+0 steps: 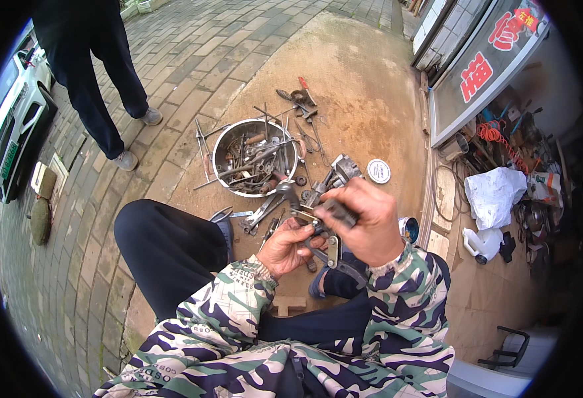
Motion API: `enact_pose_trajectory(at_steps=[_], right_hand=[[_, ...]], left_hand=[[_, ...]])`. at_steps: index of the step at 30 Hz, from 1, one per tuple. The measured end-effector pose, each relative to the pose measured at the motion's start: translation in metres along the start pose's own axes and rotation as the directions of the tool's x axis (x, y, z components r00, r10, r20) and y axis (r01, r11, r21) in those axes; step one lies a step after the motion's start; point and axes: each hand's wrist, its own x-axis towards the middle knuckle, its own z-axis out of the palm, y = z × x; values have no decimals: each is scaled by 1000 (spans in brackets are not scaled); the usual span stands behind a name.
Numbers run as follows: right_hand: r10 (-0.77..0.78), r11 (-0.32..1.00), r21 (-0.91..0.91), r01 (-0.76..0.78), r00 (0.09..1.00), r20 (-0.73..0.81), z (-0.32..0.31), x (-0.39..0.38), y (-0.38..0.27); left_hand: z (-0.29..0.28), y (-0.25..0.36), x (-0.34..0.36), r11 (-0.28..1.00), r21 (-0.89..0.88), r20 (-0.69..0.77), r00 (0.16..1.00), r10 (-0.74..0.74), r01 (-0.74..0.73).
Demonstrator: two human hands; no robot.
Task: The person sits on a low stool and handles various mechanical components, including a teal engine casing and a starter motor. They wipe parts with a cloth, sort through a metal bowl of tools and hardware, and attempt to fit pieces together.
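Note:
A dark metal tool with curved arms and a pivoted link plate point(333, 251), looking like a gear puller, is held up between my knees. My left hand point(283, 248) is closed around its near side, thumb on top. My right hand point(366, 215) grips a dark cylindrical piece point(339, 213) at the upper part of the tool; motion blurs it, and I cannot tell whether the two are joined. A rounded metal end point(287, 192) juts out to the upper left. Just beyond my hands, a grey metal machine part point(342, 170) lies on the ground.
A metal basin point(220, 142) heaped with tools stands ahead, rods around it. Loose wrenches point(259, 213) lie closer. A round white lid point(378, 171) and an open can point(408, 229) are at right, before a cluttered doorway with a white jug point(482, 245). A person point(92, 73) stands far left.

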Motion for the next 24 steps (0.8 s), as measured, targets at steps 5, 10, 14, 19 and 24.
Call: enact_pose_trajectory(at_steps=[5, 10, 14, 19, 24], right_hand=[[431, 839, 349, -417, 901, 39, -11, -8, 9], [228, 970, 69, -233, 971, 73, 8, -16, 14], [248, 967, 36, -251, 966, 72, 3, -20, 17], [181, 984, 6, -181, 983, 28, -20, -24, 23], [155, 987, -40, -153, 987, 51, -21, -23, 25]], left_hand=[[-8, 6, -10, 997, -64, -80, 996, 46, -51], [-2, 12, -4, 983, 179, -27, 998, 53, -47], [20, 26, -6, 857, 516, -145, 986, 85, 2], [23, 83, -19, 478, 828, -20, 838, 545, -291], [69, 67, -20, 186, 969, -201, 959, 198, 165]])
